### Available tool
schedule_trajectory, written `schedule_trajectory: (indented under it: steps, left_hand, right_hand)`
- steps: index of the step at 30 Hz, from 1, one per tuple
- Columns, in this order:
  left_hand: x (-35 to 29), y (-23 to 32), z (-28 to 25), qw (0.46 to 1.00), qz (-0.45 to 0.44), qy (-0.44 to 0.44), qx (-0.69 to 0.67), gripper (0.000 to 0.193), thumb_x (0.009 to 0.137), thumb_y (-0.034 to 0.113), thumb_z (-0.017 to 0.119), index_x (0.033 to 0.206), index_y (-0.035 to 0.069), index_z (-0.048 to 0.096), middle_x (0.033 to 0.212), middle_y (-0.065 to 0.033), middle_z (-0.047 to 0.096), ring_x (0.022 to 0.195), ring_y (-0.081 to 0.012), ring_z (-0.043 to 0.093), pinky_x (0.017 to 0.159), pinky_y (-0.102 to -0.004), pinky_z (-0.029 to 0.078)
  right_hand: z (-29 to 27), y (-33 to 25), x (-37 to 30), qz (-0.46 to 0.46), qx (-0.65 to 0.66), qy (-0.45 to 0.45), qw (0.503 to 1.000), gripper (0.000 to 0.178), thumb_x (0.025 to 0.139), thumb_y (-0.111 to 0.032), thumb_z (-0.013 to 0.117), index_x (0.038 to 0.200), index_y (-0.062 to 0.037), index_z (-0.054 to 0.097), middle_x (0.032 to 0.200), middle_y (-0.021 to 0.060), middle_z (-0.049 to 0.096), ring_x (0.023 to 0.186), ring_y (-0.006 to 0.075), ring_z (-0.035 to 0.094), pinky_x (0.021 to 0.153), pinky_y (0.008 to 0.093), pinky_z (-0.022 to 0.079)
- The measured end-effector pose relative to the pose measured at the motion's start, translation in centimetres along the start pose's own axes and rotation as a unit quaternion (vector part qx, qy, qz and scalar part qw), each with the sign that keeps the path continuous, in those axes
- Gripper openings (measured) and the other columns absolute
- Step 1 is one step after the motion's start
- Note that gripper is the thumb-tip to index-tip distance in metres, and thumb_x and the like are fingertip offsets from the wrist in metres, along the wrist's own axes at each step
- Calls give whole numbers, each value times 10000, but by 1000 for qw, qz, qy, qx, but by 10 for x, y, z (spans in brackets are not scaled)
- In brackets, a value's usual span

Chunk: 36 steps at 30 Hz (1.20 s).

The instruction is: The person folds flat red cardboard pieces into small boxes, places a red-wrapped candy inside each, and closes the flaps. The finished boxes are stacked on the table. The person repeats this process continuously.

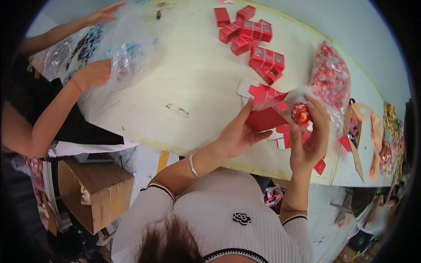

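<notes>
My left hand [240, 133] is closed around a small red gift box [266, 119], thumb and fingers on its sides. The box's end facing my right hand stands open, with a pale flap raised. Just at that end, my right hand [312, 136] grips a round candy in shiny red foil [301, 113] between thumb and fingers. Under both hands lie flat, unfolded red and white box blanks [284, 139]. Beyond them, several folded red boxes [266, 59] with clear windows are piled on the cream table [193, 87].
A clear bag of red-foil candies [330, 76] stands at the right, near an open box [353, 127]. On the left, a co-worker's hands [93, 74] handle a large clear plastic bag [131, 55] of blue-wrapped pieces. A cardboard carton [107, 199] sits on the floor at lower left.
</notes>
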State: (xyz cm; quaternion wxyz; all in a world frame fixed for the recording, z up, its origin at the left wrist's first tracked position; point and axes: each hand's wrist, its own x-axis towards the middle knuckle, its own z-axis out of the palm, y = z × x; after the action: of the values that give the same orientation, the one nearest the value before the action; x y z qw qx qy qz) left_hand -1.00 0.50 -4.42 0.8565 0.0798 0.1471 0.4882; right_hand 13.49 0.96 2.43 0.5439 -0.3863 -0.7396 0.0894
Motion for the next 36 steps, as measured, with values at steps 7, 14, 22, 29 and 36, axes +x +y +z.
schedule_trajectory:
  steps: [7, 14, 22, 29, 36]
  left_hand:
    - [-3, -1, -2, 997, 32, 37, 51, 443, 888, 453, 419, 1163, 105, 437, 1086, -37, 523, 960, -140, 540, 756, -285, 517]
    - [-4, 1, 2, 1000, 20, 14, 12, 451, 879, 463, 437, 1160, 111, 436, 1109, -30, 510, 971, -122, 534, 743, -267, 519]
    - [2, -6, 12, 998, 6, -63, 27, 554, 879, 512, 381, 1275, 126, 376, 1202, -49, 490, 1104, -170, 475, 906, -381, 434]
    - [-1, 17, 14, 674, 443, -99, 583, 857, 740, 470, 641, 1329, 42, 187, 1343, -192, 282, 1241, -299, 306, 1013, -430, 236]
    - [0, -2, 14, 697, 424, -162, 555, 529, 810, 308, 609, 1213, 45, 389, 1220, -217, 434, 1040, -286, 513, 804, -355, 467]
  right_hand:
    - [-1, -13, 7, -7, -198, -110, 974, 275, 699, -70, 651, 955, -3, 577, 739, 90, 548, 773, 226, 518, 760, 340, 341]
    - [-4, -10, 5, -22, -195, -158, 968, 224, 738, -174, 648, 932, -64, 626, 1075, 128, 476, 952, 258, 458, 814, 364, 348]
    - [16, 3, -14, 203, 304, -42, 930, 753, 735, -13, 648, 1348, -62, 214, 1351, 134, 266, 1122, 264, 453, 890, 384, 427]
    - [11, 21, -40, -18, 214, 3, 977, 846, 670, -18, 725, 1338, -9, 207, 1289, 166, 327, 1142, 281, 424, 904, 385, 394]
    - [12, -9, -35, 243, 523, 72, 813, 647, 863, -362, 467, 1346, -94, 130, 1220, 147, 430, 1094, 278, 473, 900, 414, 397]
